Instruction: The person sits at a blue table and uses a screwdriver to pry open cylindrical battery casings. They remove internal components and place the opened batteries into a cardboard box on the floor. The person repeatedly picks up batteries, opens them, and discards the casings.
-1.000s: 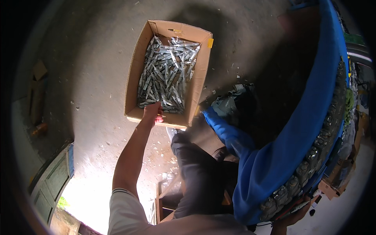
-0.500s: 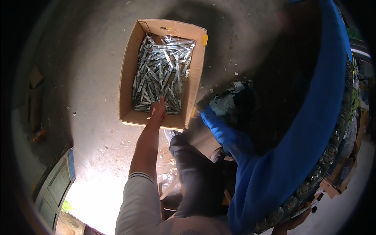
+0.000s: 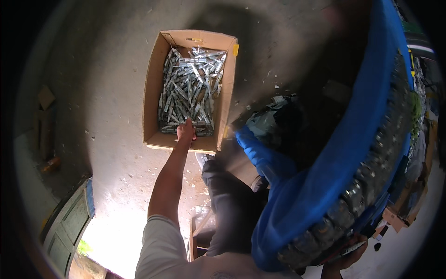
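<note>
My left hand (image 3: 186, 131) reaches into the near end of a cardboard box (image 3: 227, 88). Its fingers look curled, one of them pointing forward; whatever they may hold is hidden. Long, narrow silvery metal pieces (image 3: 188, 88) lie jumbled in the box, just beyond the fingers. At the lower right, my right hand (image 3: 355, 255) is partly covered by a blue cloth-like sheet (image 3: 320, 186) and a dark lumpy band (image 3: 344, 216) with shiny bits. Its fingers close on a thin silvery strip (image 3: 352, 249), whose far end I cannot make out.
Beside the box lies a crumpled plastic bag (image 3: 267, 118) in shadow. My dark-trousered leg (image 3: 227, 200) and a wooden frame piece (image 3: 191, 237) are below. A greenish panelled door (image 3: 67, 228) stands lower left, and cardboard pieces (image 3: 404, 204) at the right. Small scraps dot the floor.
My left hand has drawn back slightly within the box, its pointing finger less extended. My right hand with the strip shows more. The blue sheet sits further left in view.
</note>
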Motion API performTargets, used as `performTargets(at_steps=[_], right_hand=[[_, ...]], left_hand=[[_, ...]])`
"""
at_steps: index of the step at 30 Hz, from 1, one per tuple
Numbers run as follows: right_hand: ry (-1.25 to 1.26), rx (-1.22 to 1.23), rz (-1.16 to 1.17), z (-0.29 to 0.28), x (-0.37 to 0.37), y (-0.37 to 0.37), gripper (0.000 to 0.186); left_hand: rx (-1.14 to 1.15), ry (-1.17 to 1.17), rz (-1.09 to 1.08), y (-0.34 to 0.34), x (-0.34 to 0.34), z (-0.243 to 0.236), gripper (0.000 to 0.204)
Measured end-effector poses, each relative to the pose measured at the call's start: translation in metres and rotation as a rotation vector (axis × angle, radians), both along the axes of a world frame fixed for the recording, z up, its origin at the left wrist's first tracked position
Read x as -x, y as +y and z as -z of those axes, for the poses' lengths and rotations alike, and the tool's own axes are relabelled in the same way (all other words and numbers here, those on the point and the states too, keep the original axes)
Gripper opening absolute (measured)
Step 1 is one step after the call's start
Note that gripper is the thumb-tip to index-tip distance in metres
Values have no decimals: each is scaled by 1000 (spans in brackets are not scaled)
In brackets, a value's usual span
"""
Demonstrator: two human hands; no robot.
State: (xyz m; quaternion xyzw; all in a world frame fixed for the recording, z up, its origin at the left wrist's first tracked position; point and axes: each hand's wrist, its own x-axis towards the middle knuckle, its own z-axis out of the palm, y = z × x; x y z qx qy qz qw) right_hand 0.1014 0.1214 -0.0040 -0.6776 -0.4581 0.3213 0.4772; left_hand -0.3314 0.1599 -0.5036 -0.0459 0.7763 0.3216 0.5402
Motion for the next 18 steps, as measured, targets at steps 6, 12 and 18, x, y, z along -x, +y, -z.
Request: performTargets(at_steps=[6, 12, 18], right_hand=[[-202, 20, -201, -3, 15, 21, 35], [26, -59, -123, 10, 18, 19, 33], [157, -87, -151, 9, 33, 27, 30]], left_hand=[[-515, -525, -432, -32, 21, -119, 33], [-877, -703, -539, -47, 9, -214, 26], [-1016, -717, -550, -63, -22, -300, 29]])
